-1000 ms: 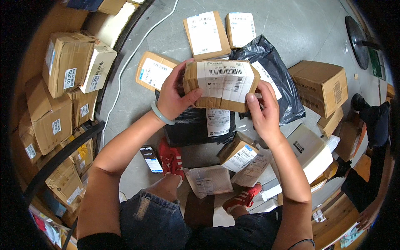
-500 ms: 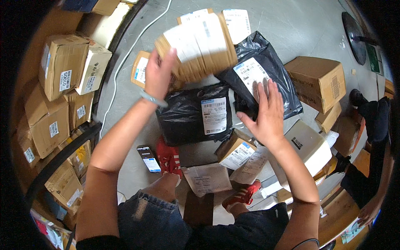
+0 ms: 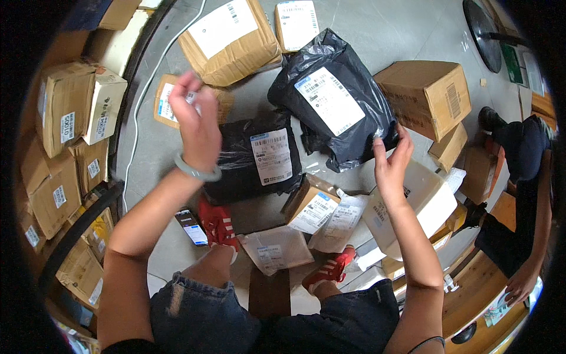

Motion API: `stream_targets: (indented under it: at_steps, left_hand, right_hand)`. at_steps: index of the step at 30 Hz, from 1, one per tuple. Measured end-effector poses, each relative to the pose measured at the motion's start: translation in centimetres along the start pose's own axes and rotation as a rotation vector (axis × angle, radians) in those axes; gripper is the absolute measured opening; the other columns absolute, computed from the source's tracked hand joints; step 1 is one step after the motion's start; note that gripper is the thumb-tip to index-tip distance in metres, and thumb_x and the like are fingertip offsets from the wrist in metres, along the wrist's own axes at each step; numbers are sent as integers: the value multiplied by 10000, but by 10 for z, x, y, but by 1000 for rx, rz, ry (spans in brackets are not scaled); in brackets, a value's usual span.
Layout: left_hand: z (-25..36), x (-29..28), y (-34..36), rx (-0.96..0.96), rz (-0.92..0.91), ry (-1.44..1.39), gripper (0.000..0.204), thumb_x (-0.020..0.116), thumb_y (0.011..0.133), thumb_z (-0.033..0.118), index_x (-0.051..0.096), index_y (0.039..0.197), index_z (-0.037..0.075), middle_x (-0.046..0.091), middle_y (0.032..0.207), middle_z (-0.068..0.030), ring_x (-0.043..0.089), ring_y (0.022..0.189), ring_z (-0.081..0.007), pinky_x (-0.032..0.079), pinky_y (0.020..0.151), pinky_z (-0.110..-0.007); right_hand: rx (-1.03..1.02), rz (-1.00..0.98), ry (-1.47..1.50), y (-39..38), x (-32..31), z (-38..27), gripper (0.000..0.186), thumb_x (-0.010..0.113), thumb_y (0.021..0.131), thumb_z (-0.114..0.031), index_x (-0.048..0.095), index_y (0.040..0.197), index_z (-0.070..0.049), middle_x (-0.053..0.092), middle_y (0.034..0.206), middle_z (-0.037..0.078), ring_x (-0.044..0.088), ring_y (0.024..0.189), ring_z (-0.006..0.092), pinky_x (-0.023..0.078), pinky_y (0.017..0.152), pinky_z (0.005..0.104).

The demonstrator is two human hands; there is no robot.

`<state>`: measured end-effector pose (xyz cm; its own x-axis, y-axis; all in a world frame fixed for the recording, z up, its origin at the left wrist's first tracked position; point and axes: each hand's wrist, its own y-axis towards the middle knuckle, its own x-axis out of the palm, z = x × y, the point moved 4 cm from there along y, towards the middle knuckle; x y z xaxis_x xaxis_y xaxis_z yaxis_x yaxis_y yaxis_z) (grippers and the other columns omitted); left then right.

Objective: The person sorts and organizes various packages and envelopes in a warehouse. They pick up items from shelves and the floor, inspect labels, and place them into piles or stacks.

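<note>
My right hand [image 3: 394,160] pinches the near right corner of a black plastic parcel [image 3: 330,100], which has a white label on top. My left hand [image 3: 199,118] holds nothing; its fingers are apart and slightly blurred. It hovers over a small brown parcel [image 3: 167,101], partly covering that parcel's label. Just beyond it rests a brown taped carton [image 3: 250,56] with a large white label. A second black plastic parcel [image 3: 236,150] lies in front of me, between my hands and my red shoes.
A brown box [image 3: 424,94] stands at the right, beside a whitish container [image 3: 421,206]. Several cartons [image 3: 68,112] are stacked at the left. A phone [image 3: 191,227], a white cable [image 3: 138,106] and small parcels [image 3: 277,251] lie on the floor. Another person's arm [image 3: 533,259] shows at the right.
My left hand has let go of the taped carton, which now rests at the far left. My right hand has gone from lying flat on the black parcel to gripping its corner.
</note>
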<state>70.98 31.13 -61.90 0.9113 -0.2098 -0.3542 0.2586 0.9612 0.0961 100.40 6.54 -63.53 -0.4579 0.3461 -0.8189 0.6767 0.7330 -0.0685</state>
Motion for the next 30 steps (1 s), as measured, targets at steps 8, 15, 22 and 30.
stream_targets:
  at_steps: [8,15,22,30]
  left_hand:
    - [-5,82,-98,-794,-774,-377,441,599,1016,405,528,1314,89,621,1199,-66,589,1111,-156,487,916,-340]
    - [13,145,-88,-717,-894,-309,555,664,969,444,557,1345,49,654,1206,-103,609,1102,-171,485,975,-341]
    - [134,96,59,-53,-351,-150,246,634,967,284,648,1056,55,658,1002,-44,602,938,-142,469,864,-308]
    - [25,55,105,-256,-221,-456,205,646,970,151,672,1150,55,725,1107,-36,666,1015,-145,482,956,-294]
  right_hand:
    - [420,30,308,4,18,36,653,669,956,-269,359,1452,21,463,1350,220,463,1262,339,365,1105,417]
    - [813,-125,958,-6,11,1,344,591,1014,-336,454,1231,-105,598,1062,55,605,942,173,529,753,334]
    - [803,50,975,-14,-1,-14,396,621,981,-294,454,1277,-91,524,1159,80,563,999,177,500,777,338]
    - [809,-194,594,-4,74,33,947,827,779,-370,305,1430,77,383,1397,273,493,1231,320,438,1034,379]
